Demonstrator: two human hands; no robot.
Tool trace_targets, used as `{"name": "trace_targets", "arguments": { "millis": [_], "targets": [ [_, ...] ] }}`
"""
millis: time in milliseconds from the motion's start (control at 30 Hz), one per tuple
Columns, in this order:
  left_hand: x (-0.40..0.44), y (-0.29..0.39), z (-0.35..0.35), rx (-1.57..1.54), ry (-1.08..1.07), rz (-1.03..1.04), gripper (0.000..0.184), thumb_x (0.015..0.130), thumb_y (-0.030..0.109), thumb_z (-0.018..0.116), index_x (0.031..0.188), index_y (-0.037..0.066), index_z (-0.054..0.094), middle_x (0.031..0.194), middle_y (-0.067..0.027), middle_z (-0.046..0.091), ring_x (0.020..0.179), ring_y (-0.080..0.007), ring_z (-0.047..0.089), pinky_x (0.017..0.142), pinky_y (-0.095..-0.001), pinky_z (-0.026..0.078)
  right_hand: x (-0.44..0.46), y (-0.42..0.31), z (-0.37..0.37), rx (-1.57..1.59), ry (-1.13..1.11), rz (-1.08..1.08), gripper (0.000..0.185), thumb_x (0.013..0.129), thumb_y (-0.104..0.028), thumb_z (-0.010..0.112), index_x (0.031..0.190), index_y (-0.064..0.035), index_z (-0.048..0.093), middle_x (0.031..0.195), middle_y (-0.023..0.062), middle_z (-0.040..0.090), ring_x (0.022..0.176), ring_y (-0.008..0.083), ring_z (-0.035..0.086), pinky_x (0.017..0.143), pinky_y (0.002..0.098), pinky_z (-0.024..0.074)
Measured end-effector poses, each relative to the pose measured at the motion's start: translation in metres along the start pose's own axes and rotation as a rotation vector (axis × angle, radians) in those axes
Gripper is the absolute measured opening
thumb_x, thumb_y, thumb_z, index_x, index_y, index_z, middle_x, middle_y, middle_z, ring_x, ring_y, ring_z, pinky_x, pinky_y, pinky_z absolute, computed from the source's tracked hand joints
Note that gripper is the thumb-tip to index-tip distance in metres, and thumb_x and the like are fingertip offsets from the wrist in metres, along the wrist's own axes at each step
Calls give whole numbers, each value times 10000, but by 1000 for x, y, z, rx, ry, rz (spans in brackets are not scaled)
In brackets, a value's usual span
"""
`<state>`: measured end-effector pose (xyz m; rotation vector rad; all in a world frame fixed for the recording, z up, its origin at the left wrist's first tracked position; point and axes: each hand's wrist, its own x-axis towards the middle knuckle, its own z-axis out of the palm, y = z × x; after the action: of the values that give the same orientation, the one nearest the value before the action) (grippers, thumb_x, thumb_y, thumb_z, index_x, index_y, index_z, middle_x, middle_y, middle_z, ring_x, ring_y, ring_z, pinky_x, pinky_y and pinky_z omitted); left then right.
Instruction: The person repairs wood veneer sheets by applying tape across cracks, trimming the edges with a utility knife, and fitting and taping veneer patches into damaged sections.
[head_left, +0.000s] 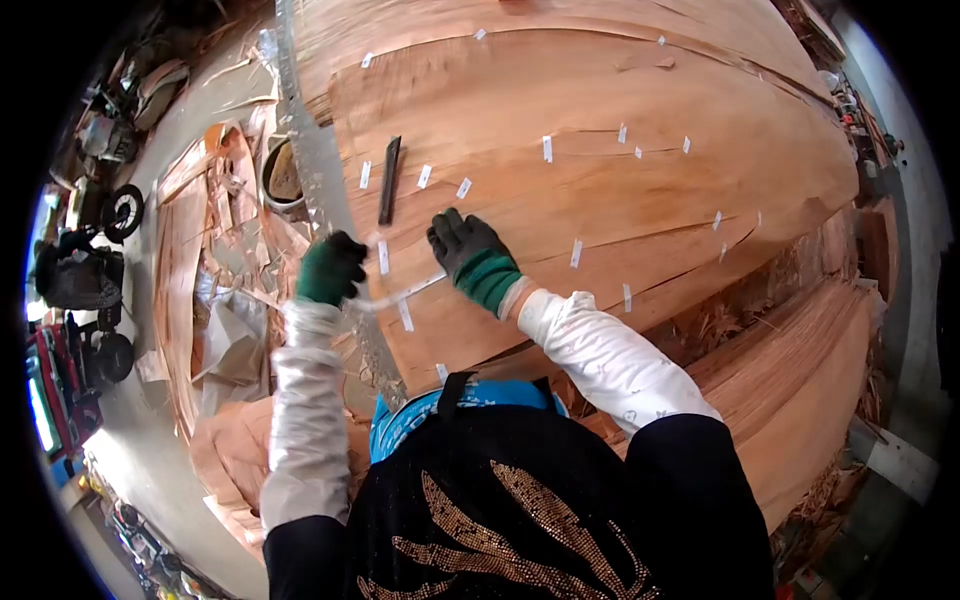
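Note:
My left hand (333, 268), in a green and dark glove, is closed at the left edge of the wood veneer sheet (640, 90). A thin pale strip of tape (420, 288) runs from it across the sheet towards my right hand. Gloved alike, my right hand (472, 258) lies on the veneer with its fingers stretched out; whether it touches the tape's end is hidden. Short white tape pieces (576, 253) are stuck along the veneer's cracks. Beyond my hands lies a long, narrow dark tool (390, 180), its exact kind unclear.
Left of the table, torn veneer scraps (185, 250) cover the floor around a round container (283, 175). More stacked veneer (800, 370) lies at the right, below the sheet's edge. Parked vehicles (85, 280) stand at the far left.

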<state>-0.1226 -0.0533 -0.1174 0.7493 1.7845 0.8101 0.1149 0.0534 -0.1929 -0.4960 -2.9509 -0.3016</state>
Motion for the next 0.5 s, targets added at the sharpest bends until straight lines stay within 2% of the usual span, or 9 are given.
{"name": "trace_targets", "arguments": {
  "millis": [33, 100, 167, 233, 333, 433, 500],
  "targets": [
    [-2, 4, -30, -93, -29, -36, 145, 856, 116, 584, 902, 6, 666, 726, -108, 677, 526, -158, 626, 405, -279, 448, -2, -1, 4, -57, -40, -12, 391, 871, -185, 497, 1241, -86, 575, 1367, 161, 489, 1234, 348, 457, 947, 472, 424],
    [-14, 3, -77, -56, 43, 150, 192, 850, 98, 562, 995, 17, 657, 797, -110, 692, 554, -149, 615, 457, -254, 454, 0, -4, 15, -49, -47, 4, 404, 871, -190, 496, 1260, -104, 563, 1366, 153, 493, 1231, 343, 461, 953, 476, 416],
    [-54, 20, -105, -251, 223, 94, 292, 842, 102, 569, 1118, 18, 617, 885, -113, 699, 591, -145, 600, 517, -236, 458, -3, 2, 11, -26, -5, -5, 410, 870, -198, 488, 1264, -109, 558, 1363, 147, 491, 1240, 325, 453, 921, 458, 426],
    [-88, 2, -129, -363, 394, 209, 355, 834, 128, 587, 1172, 19, 589, 893, -105, 697, 601, -146, 584, 532, -239, 456, -2, 4, 5, -55, -55, -19, 410, 884, -206, 472, 1276, -111, 542, 1382, 137, 472, 1247, 320, 452, 906, 446, 429],
    [-135, -34, -161, -393, 639, 203, 340, 870, 197, 627, 1161, 25, 589, 899, -106, 691, 599, -126, 573, 564, -237, 478, 0, 2, 4, -83, -98, -11, 418, 895, -206, 460, 1300, -115, 515, 1390, 127, 461, 1254, 310, 453, 905, 443, 428],
    [-185, -59, -160, -390, 843, 167, 326, 916, 277, 624, 1134, 36, 603, 880, -93, 685, 593, -121, 562, 579, -224, 483, 0, 2, 7, -67, -122, -10, 430, 901, -207, 455, 1321, -119, 493, 1374, 120, 473, 1257, 296, 454, 901, 447, 429],
    [-206, -91, -162, -425, 857, 197, 313, 932, 307, 610, 1116, 54, 626, 871, -91, 686, 598, -111, 553, 592, -243, 471, 2, 3, 6, -43, -116, -10, 425, 898, -209, 462, 1313, -125, 502, 1357, 112, 489, 1253, 274, 466, 888, 435, 439]
  ]
}}
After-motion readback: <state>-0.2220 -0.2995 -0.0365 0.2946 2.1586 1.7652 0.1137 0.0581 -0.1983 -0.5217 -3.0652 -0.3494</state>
